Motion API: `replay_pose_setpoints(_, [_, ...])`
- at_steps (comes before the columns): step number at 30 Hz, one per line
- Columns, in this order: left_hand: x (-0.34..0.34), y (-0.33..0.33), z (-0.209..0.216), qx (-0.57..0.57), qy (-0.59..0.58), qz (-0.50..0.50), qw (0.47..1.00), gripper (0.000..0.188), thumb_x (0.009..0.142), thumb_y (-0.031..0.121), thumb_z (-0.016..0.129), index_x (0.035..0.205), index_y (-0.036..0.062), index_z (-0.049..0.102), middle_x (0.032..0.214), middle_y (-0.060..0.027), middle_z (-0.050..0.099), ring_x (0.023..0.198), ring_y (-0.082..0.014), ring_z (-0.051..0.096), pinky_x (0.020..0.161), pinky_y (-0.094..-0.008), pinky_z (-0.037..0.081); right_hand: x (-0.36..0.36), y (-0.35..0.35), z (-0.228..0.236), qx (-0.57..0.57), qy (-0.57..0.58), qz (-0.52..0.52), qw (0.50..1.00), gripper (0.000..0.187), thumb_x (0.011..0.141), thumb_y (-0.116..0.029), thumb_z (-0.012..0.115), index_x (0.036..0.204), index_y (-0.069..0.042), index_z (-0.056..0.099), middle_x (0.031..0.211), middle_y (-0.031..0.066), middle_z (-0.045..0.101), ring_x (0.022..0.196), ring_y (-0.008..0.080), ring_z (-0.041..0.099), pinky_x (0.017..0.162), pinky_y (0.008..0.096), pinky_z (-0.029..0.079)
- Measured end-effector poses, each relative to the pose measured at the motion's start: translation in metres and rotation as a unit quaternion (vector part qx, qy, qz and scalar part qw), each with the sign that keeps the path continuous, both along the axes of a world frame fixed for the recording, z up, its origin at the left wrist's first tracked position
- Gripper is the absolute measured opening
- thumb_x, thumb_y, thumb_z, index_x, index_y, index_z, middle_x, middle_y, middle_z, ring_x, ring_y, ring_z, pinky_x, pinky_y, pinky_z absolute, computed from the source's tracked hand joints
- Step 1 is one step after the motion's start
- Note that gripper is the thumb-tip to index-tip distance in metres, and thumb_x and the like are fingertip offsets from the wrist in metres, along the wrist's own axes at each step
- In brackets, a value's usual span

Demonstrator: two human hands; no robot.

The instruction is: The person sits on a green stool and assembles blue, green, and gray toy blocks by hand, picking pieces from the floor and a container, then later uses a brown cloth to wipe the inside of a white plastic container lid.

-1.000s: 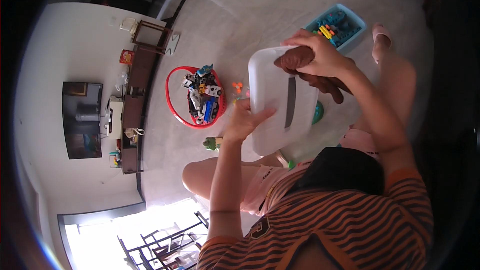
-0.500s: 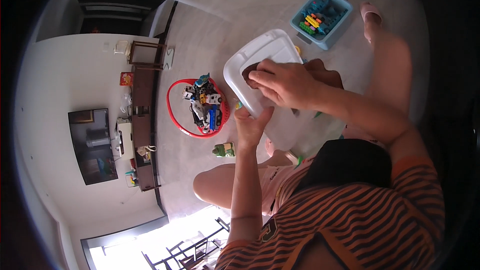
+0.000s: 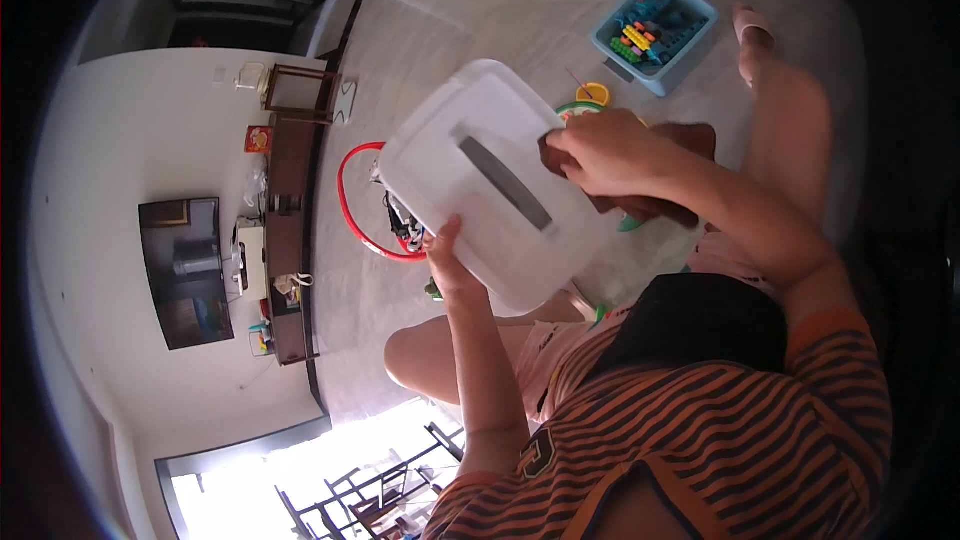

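Observation:
A white plastic box lid (image 3: 430, 155) with a grey strip handle (image 3: 505, 183) is held up tilted over the floor. My left hand (image 3: 452, 262) grips its near left edge, thumb on top and the other fingers mostly hidden beneath. In my right hand (image 3: 615, 152) is a brown cloth (image 3: 690, 155), bunched under the fingers at the lid's right edge. The rest of the cloth hangs down to the right of the lid.
A light blue bin (image 3: 662, 88) of toy blocks stands at the far right. A red-handled basket (image 3: 345, 205) of toys is partly covered by the lid. A yellow round toy (image 3: 593, 94) lies beyond my right hand. A brown cabinet (image 3: 288, 165) lines the left wall.
The lid has turned, now showing its face with the grey handle, and moved left over the basket. My right hand and the cloth have shifted to the lid's right edge.

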State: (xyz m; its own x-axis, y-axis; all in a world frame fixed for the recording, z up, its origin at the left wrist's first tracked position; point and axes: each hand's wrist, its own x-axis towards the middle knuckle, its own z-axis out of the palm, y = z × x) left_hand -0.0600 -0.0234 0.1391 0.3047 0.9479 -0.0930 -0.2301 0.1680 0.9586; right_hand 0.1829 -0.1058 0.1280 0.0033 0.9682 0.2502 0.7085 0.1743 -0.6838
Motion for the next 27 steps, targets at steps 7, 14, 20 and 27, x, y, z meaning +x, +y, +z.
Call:
replay_pose_setpoints(7, [-0.008, 0.011, -0.007, -0.016, -0.127, 0.008, 0.992, 0.054, 0.073, 0.017, 0.058, 0.12, -0.0043, 0.041, 0.108, -0.0168, 0.055, 0.096, -0.0309, 0.055, 0.087, -0.042, 0.047, -0.014, -0.011, -0.002, -0.067, -0.067, 0.09, 0.991, 0.014, 0.071, -0.015, 0.06, 0.078, -0.004, 0.058, 0.074, 0.0157, 0.06, 0.073, 0.031, 0.061, 0.064, 0.0396, 0.048])
replay_pose_setpoints(14, [0.008, -0.003, -0.007, 0.046, 0.013, -0.01, 0.999, 0.024, 0.072, 0.001, 0.061, 0.096, -0.0009, 0.062, 0.092, -0.0094, 0.064, 0.079, -0.0191, 0.062, 0.073, -0.0301, 0.05, -0.009, 0.003, 0.002, 0.185, 0.152, -0.017, 0.971, 0.031, 0.075, -0.013, 0.062, 0.104, -0.005, 0.057, 0.084, 0.0134, 0.061, 0.077, 0.0299, 0.06, 0.066, 0.0341, 0.048])
replay_pose_setpoints(20, [0.024, -0.015, 0.004, 0.096, 0.102, -0.079, 0.987, 0.023, 0.068, -0.002, 0.062, 0.091, -0.0021, 0.063, 0.088, -0.0094, 0.064, 0.076, -0.0176, 0.062, 0.07, -0.0286, 0.05, -0.027, 0.003, -0.013, 0.168, 0.073, -0.038, 0.982, 0.041, 0.075, -0.016, 0.063, 0.111, -0.002, 0.051, 0.09, 0.0147, 0.06, 0.077, 0.031, 0.06, 0.067, 0.0371, 0.049])
replay_pose_setpoints(27, [-0.005, 0.019, -0.011, -0.025, -0.163, 0.02, 0.986, 0.054, 0.07, 0.017, 0.058, 0.118, -0.0029, 0.043, 0.106, -0.0165, 0.054, 0.098, -0.0318, 0.053, 0.086, -0.0449, 0.045, -0.051, -0.018, -0.012, 0.123, 0.035, 0.104, 0.986, 0.038, 0.071, -0.015, 0.064, 0.106, -0.004, 0.055, 0.081, 0.0095, 0.059, 0.071, 0.0286, 0.06, 0.062, 0.0375, 0.049])
